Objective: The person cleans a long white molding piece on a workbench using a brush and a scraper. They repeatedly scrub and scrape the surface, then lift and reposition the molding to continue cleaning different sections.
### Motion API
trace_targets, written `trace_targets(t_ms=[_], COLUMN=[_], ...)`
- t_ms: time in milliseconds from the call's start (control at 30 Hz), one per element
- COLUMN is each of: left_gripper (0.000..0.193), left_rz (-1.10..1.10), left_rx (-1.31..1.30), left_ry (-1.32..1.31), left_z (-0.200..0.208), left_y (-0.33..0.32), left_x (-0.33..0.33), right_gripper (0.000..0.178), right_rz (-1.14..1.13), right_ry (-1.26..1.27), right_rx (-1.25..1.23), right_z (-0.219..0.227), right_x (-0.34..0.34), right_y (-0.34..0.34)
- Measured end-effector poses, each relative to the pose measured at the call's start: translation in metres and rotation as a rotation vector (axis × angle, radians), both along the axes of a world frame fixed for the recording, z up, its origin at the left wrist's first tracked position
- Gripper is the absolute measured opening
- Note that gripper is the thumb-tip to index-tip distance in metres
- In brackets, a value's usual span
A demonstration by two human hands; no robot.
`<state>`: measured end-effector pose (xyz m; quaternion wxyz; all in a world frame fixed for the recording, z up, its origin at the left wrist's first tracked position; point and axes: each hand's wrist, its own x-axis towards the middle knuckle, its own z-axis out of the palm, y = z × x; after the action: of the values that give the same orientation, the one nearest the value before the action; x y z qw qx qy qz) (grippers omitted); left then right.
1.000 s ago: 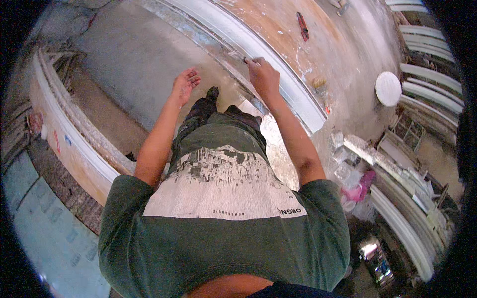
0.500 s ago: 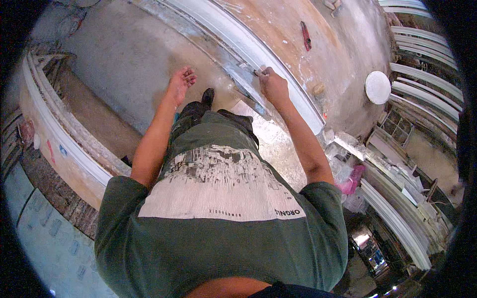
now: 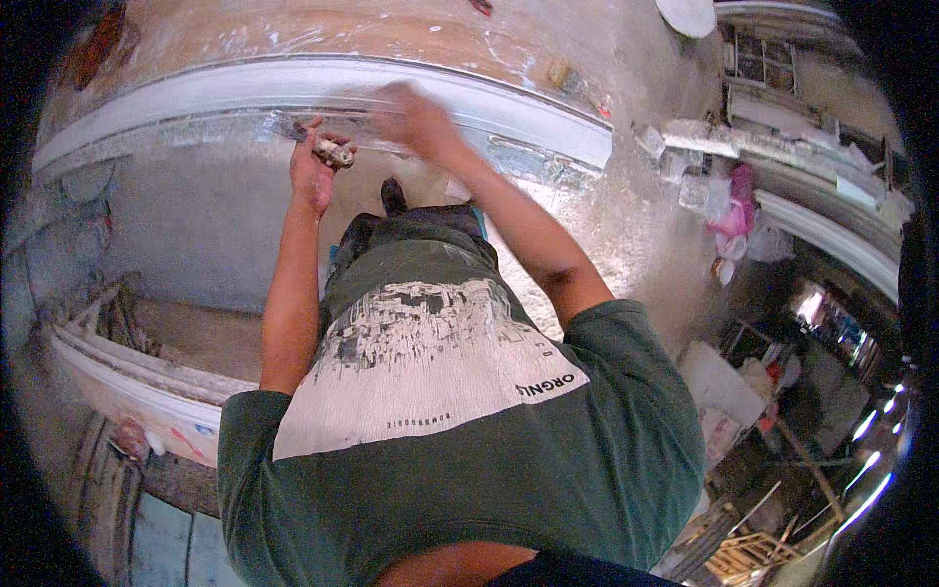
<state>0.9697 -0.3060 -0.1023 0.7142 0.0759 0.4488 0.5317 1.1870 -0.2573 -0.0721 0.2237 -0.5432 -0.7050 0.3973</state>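
A small hand tool [image 3: 334,151] with a dirty pale handle and a flat grey-blue end lies across my left hand [image 3: 311,176], fingers curled round it. Whether its flat end is a blade or a brush, I cannot make out. My right hand [image 3: 419,122] is smeared by motion over the near edge of a long white moulding [image 3: 323,80]; its fingers cannot be read. The moulding runs from side to side in front of me on a stained bench top, and the left hand's tool is just below its near edge.
Beyond the moulding is the stained work surface [image 3: 391,39], with a round white lid-like disc [image 3: 688,14] at its far right. A second bench with white edging [image 3: 147,401] stands at left. Pink and clear plastic bags [image 3: 738,210] and stacked white lengths [image 3: 831,240] are at right.
My view has swung, so the moulding now lies crosswise. The left hand, empty before, now holds the tool. The right hand, closed at the moulding before, is now blurred in motion.
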Motion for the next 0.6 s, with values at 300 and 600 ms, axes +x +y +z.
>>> trace_targets(t_ms=[300, 600], left_gripper=[0.049, 0.043], left_rz=[-0.178, 0.076], left_rx=[-0.056, -0.125], left_ry=[0.194, 0.205], left_z=[-0.003, 0.002], left_y=[0.016, -0.032], left_x=[-0.001, -0.028], right_gripper=[0.048, 0.027], right_rz=[-0.458, -0.357], right_ry=[-0.902, -0.696], right_rx=[-0.133, 0.306], right_z=[-0.071, -0.096], right_x=[0.333, 0.371], right_y=[0.051, 0.062])
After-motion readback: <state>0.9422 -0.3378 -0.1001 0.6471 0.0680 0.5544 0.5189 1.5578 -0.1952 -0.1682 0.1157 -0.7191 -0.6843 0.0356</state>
